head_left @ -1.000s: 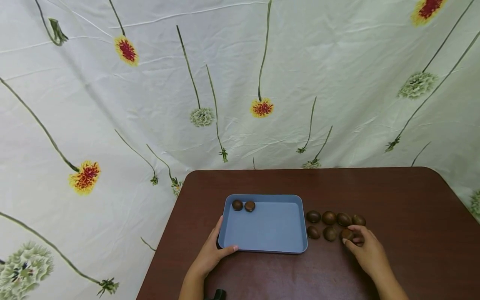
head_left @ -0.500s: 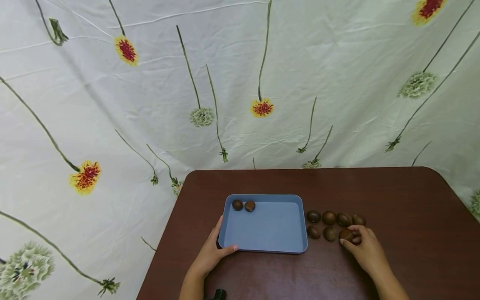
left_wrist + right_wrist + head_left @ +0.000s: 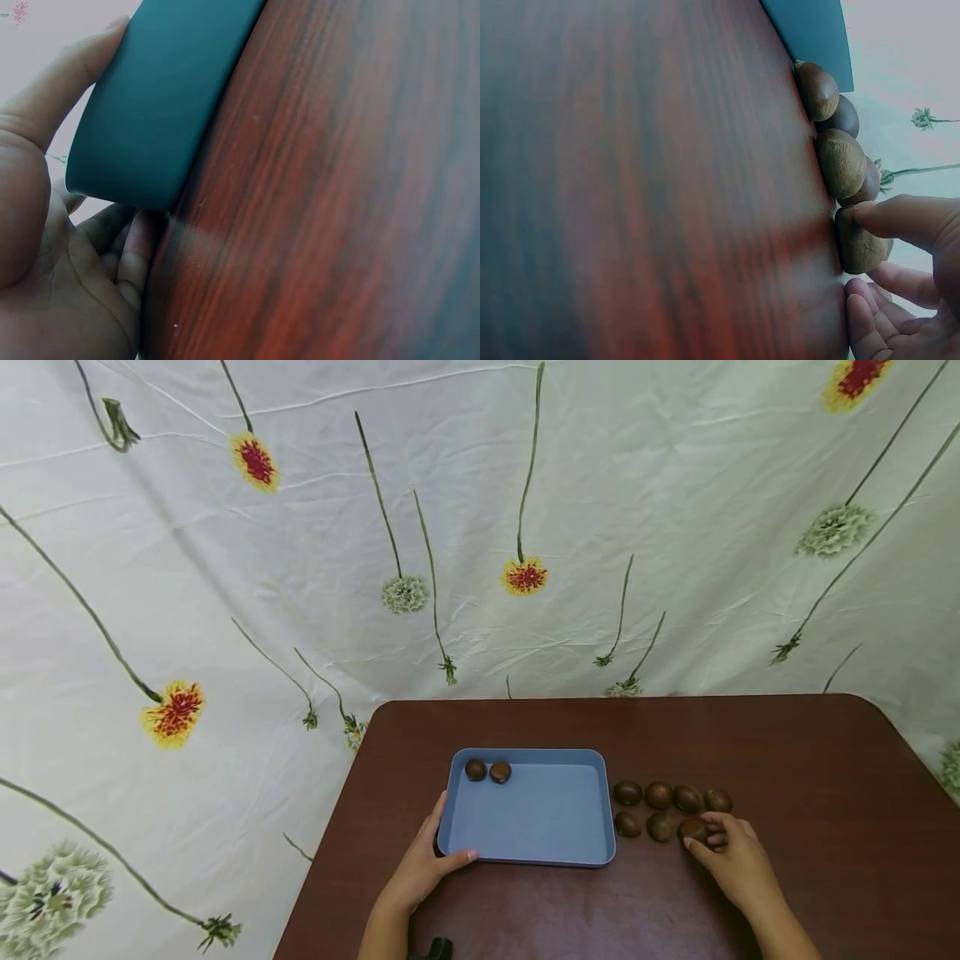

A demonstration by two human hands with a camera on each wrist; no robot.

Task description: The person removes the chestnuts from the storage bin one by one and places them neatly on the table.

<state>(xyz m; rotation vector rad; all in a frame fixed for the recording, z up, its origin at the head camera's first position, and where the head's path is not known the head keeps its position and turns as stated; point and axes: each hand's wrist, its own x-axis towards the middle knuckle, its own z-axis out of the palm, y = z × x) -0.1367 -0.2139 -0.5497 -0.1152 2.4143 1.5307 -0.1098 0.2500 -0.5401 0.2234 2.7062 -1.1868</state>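
Note:
A shallow blue rectangular tray (image 3: 534, 817) lies on the table with two brown chestnuts (image 3: 487, 771) inside its far left corner. My left hand (image 3: 417, 871) grips the near left corner of this tray, thumb along the front rim and fingers at the left side. In the left wrist view, curled fingers (image 3: 136, 247) sit low beside the tray's corner. To the right, my right hand (image 3: 733, 858) pinches a chestnut (image 3: 861, 241) between thumb and fingers, at the right end of the near row. That chestnut stays at table level, close to its neighbours.
Several more chestnuts (image 3: 658, 795) lie in two rows just right of the tray. The dark brown wooden table (image 3: 832, 777) has rounded far corners. Behind it hangs a white flowered cloth (image 3: 465, 527). A small black object (image 3: 440, 948) shows at the front edge by the left forearm.
My right thumb and fingers have shifted slightly on the chestnut, which has turned or slid a little in place. The left hand and the tray have stayed put.

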